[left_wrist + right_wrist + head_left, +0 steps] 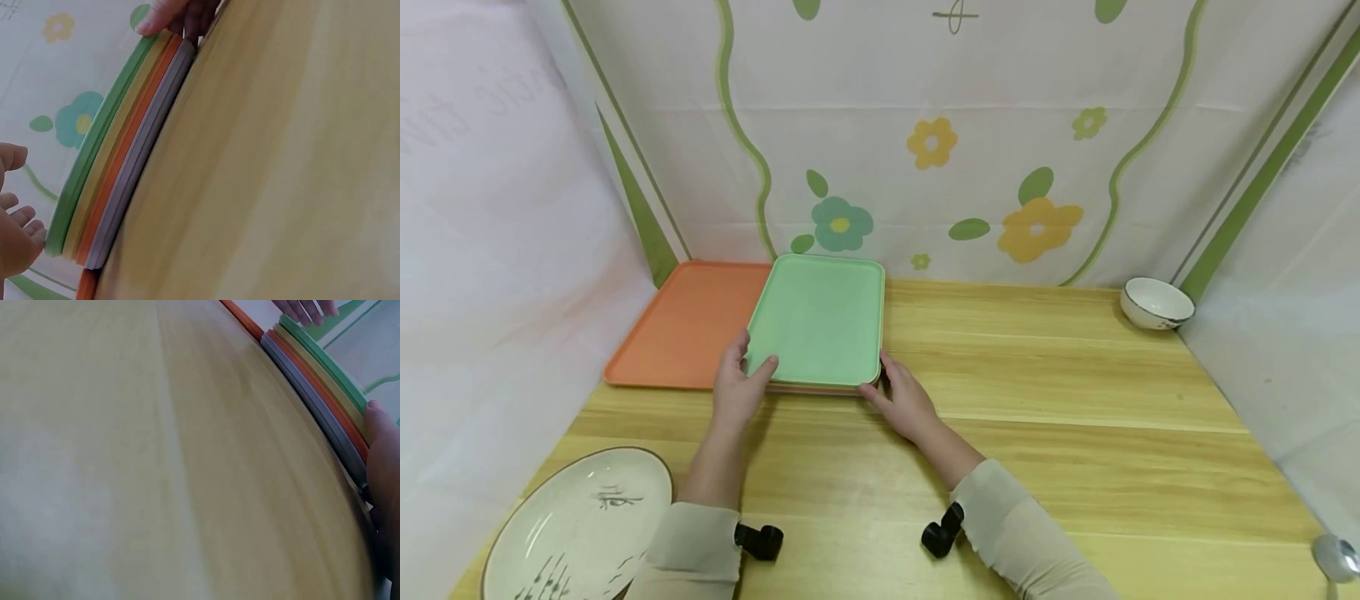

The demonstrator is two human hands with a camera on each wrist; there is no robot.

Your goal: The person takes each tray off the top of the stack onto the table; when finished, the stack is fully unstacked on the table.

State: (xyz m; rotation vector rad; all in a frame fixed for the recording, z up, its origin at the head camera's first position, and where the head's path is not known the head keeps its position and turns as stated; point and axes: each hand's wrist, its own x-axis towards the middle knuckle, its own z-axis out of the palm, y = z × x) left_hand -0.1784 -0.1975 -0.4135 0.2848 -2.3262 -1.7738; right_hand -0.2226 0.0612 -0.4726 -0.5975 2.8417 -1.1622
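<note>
A stack of rectangular trays sits left of the table's middle, its green tray (820, 321) on top. Below the green one the wrist views show a yellow tray (119, 153), an orange tray (128, 153) and a purple-grey tray (140, 156). My right hand (906, 404) grips the stack's near right corner, thumb at the green rim and fingers around the side, partly hidden. At the near left corner is my left hand (739, 387), its fingers spread and relaxed beside the green edge; whether they touch it I cannot tell.
A larger orange tray (677, 325) lies at the left, partly covered by the stack. An oval patterned plate (580, 533) is at the front left. A white bowl (1157, 304) stands at the back right, and a shiny metal object (1335, 557) at the front right edge. Curtains enclose the table.
</note>
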